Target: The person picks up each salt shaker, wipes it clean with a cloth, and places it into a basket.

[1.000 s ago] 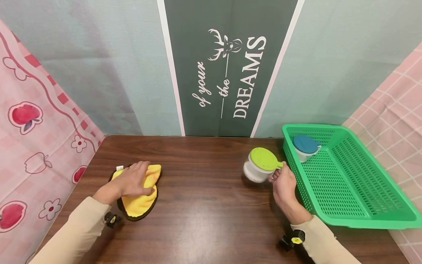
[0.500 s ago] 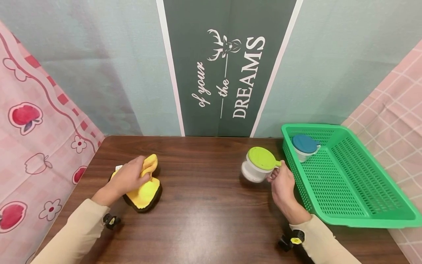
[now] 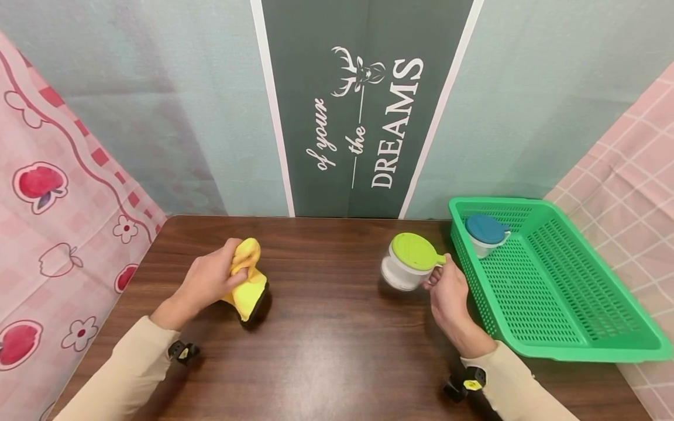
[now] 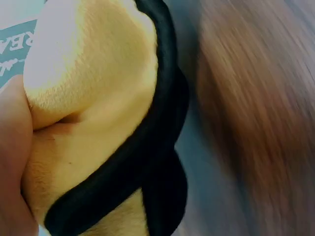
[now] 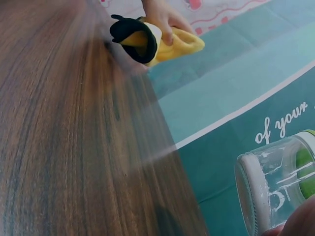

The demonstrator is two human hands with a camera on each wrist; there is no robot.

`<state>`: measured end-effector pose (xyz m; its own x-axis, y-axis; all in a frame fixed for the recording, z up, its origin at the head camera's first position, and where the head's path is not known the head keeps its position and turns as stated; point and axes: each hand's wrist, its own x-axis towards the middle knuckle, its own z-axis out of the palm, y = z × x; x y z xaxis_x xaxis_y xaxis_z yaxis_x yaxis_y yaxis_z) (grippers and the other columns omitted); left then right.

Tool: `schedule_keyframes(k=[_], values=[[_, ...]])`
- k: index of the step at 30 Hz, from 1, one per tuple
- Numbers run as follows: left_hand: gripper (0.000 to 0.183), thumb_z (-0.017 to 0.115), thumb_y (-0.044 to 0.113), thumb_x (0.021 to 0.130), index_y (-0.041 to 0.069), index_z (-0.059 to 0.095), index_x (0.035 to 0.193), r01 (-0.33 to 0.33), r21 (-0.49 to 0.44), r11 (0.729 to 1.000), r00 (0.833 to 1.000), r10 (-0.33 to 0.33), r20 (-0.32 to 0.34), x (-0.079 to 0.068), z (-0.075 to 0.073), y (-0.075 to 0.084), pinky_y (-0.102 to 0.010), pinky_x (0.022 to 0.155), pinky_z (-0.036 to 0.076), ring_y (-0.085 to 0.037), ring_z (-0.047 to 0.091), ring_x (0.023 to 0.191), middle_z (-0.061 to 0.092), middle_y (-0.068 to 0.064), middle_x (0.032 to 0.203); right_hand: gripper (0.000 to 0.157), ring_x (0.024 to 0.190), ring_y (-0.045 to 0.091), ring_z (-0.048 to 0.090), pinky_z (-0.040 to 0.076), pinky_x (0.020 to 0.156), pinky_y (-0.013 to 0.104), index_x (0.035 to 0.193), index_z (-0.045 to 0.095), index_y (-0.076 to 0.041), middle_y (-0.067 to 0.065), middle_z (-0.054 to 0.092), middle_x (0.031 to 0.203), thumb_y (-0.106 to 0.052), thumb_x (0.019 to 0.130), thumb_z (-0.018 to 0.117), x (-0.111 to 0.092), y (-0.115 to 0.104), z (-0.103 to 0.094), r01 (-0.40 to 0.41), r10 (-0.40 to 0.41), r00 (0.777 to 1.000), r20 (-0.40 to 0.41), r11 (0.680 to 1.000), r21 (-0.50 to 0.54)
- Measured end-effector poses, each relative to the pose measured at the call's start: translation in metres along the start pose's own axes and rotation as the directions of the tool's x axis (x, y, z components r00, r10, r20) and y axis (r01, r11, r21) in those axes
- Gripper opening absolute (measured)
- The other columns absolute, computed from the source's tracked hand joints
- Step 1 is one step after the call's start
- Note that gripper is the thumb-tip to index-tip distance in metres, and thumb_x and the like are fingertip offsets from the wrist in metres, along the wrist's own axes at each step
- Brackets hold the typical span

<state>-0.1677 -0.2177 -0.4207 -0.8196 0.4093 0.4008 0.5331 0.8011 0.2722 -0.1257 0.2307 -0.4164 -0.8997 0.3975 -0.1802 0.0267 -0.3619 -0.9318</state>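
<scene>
Bunched in my left hand (image 3: 213, 273) is a yellow cleaning cloth (image 3: 251, 295) with a dark border. Its lower end hangs over the left part of the table, and the left wrist view shows the cloth (image 4: 98, 88) folded close up beside the fingers. My right hand (image 3: 449, 292) grips the handle of a clear seasoning jar (image 3: 397, 273) with a lime-green lid (image 3: 414, 251). From the right wrist, the jar's see-through wall (image 5: 280, 174) shows something white at its base. Part of the handle is hidden by the fingers.
A green perforated basket (image 3: 532, 354) stands right beside my right hand. In its far left corner sits a similar jar with a blue lid (image 3: 484, 228). The brown wooden table (image 3: 326, 351) ends at a hanging cloth backdrop (image 3: 231, 117).
My left hand has gathered the cloth from lying spread on the table, lifted it, and moved slightly right. My right hand has shifted the jar a little to the left.
</scene>
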Motion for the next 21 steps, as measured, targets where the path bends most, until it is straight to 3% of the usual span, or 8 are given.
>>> schedule_keyframes(k=[5, 12, 18, 21], values=[[0.036, 0.069, 0.017, 0.081, 0.01, 0.054, 0.113, -0.051, 0.001, 0.999, 0.998, 0.051, -0.033, 0.005, -0.002, 0.015, -0.036, 0.052, 0.044, -0.014, 0.051, 0.063, 0.053, 0.003, 0.073, 0.038, 0.064, 0.012, 0.034, 0.037, 0.061, 0.024, 0.081, 0.049, -0.015, -0.004, 0.034, 0.065, -0.032, 0.112, 0.033, -0.001, -0.001, 0.003, 0.005, -0.005, 1.0, -0.003, 1.0, -0.021], [0.032, 0.063, 0.019, 0.091, 0.007, 0.047, 0.116, -0.014, -0.016, 1.0, 0.998, 0.014, 0.055, 0.008, -0.005, 0.032, -0.034, 0.051, 0.042, -0.015, 0.051, 0.065, 0.05, 0.002, 0.074, 0.04, 0.063, 0.012, 0.035, 0.037, 0.06, 0.023, 0.077, 0.044, -0.014, -0.004, 0.035, 0.064, -0.031, 0.112, 0.033, -0.005, -0.003, 0.006, 0.031, -0.03, 0.999, 0.016, 0.998, -0.058], [0.051, 0.066, 0.024, 0.084, 0.007, 0.042, 0.125, -0.002, -0.001, 1.0, 0.995, 0.002, 0.1, 0.014, -0.002, 0.046, -0.035, 0.049, 0.042, -0.015, 0.054, 0.064, 0.054, 0.001, 0.076, 0.039, 0.06, 0.01, 0.035, 0.036, 0.057, 0.022, 0.077, 0.045, -0.013, -0.005, 0.034, 0.062, -0.028, 0.112, 0.035, -0.012, -0.005, 0.011, 0.06, -0.059, 0.998, 0.017, 0.994, -0.087], [0.051, 0.067, 0.025, 0.085, 0.006, 0.041, 0.125, 0.003, 0.0, 1.0, 0.994, -0.003, 0.109, 0.017, 0.0, 0.051, -0.034, 0.048, 0.041, -0.015, 0.053, 0.062, 0.053, 0.001, 0.074, 0.039, 0.06, 0.01, 0.034, 0.036, 0.056, 0.021, 0.078, 0.046, -0.013, -0.005, 0.033, 0.061, -0.027, 0.112, 0.035, -0.015, -0.006, 0.015, 0.061, -0.06, 0.998, 0.02, 0.994, -0.094]])
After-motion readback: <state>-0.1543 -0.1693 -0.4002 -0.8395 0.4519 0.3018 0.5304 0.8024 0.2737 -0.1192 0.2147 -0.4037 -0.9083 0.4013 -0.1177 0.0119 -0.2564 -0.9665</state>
